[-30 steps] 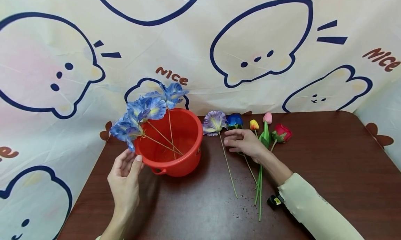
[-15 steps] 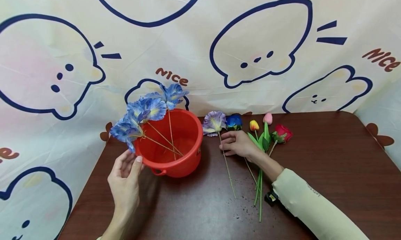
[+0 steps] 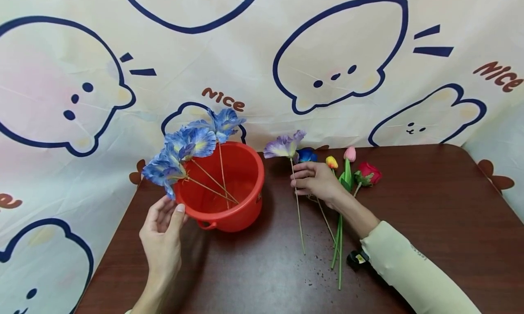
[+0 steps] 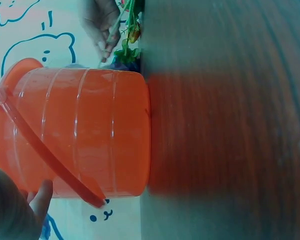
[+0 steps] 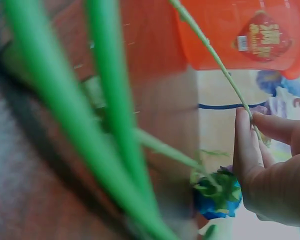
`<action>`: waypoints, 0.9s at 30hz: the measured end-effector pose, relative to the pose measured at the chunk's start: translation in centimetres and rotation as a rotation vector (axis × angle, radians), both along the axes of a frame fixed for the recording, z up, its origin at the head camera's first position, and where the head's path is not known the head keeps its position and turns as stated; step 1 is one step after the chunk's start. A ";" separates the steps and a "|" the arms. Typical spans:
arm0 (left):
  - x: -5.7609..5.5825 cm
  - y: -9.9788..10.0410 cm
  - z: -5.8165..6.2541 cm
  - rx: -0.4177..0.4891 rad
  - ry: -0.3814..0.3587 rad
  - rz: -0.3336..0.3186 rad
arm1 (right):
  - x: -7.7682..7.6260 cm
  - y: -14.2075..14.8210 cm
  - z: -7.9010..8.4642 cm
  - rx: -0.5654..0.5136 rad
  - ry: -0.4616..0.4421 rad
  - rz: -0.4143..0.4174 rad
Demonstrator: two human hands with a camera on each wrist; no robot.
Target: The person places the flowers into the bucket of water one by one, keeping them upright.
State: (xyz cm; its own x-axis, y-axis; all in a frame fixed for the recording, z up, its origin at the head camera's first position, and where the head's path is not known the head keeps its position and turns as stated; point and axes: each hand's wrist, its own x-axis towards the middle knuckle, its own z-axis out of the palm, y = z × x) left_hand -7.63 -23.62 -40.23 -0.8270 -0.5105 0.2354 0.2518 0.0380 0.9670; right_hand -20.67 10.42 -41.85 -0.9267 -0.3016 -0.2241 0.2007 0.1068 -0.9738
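Note:
In the head view my right hand (image 3: 315, 182) pinches the thin stem of a purple artificial flower (image 3: 283, 146), just below its ruffled bloom. The right wrist view shows the stem (image 5: 215, 57) between thumb and fingertips. My left hand (image 3: 163, 232) rests against the near left side of a red plastic bucket (image 3: 235, 220), thumb at the rim and fingers loosely bent outside. Leaning out of the bucket are several blue flowers (image 3: 165, 166), stems crossing inside. Partly behind my right hand lies a blue rose (image 3: 307, 155); its green underside appears in the right wrist view.
Right of my right hand lie a yellow-orange tulip (image 3: 332, 162), a pink tulip (image 3: 350, 154) and a red rose (image 3: 369, 174). Green stems (image 3: 340, 250) run toward the near side. Dark crumbs dot the brown table (image 3: 434, 223). A printed cloth (image 3: 335, 41) hangs behind.
My right hand has reached the purple flower's stem and taken hold of it. The bloom has lifted and tipped upward. The left hand and bucket have stayed put.

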 end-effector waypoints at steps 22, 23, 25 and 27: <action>0.0 -0.1 0.1 0.008 0.018 -0.025 | 1.6 0.8 6.1 -0.093 0.150 -0.032; 0.0 -0.1 0.1 0.004 0.016 -0.024 | 1.7 0.8 6.3 -0.097 0.152 -0.034; 0.0 -0.1 0.0 -0.001 0.014 -0.023 | 1.8 0.8 6.7 -0.109 0.156 -0.039; 0.0 -0.1 0.0 -0.007 0.010 -0.023 | 1.9 0.8 7.2 -0.122 0.159 -0.047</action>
